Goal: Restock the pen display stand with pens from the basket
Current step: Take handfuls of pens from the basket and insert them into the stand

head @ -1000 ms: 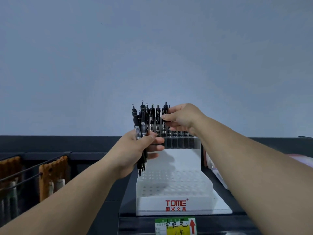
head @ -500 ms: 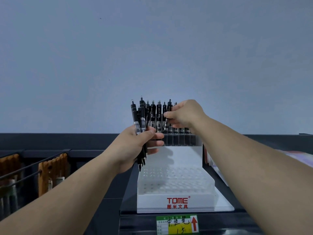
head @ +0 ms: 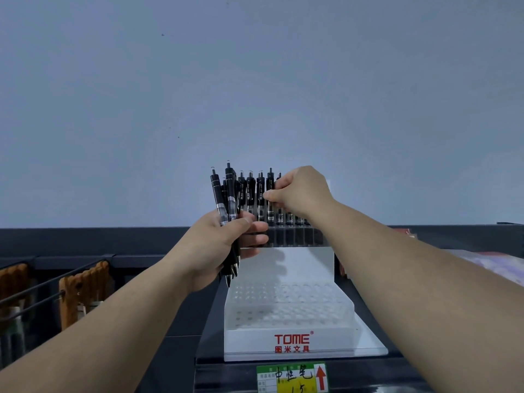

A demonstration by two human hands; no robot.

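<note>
Pen display stand (head: 289, 340), white with a red TOME logo on its front wall, sits on a dark shelf (head: 170, 350) before the person; rows of round holes show on its lower tiers. A row of black pens (head: 250, 194) stands upright in its back tier, against the grey wall (head: 255, 80). The left hand (head: 218, 245) is held just left of that tier, fingers and thumb curled round a bundle of black pens (head: 228, 199), clicker ends up and tips pointing down below the palm. The right hand (head: 300, 191) reaches to the back tier and pinches one pen (head: 270, 191) between thumb and forefinger. This pen is upright, in line with the row, its top slightly higher than its neighbours; whether it is seated in a hole cannot be told. A green and yellow price label (head: 292, 378) is fixed to the shelf edge below the stand. To the left, a wire rack (head: 56, 279) holds brown items.
</note>
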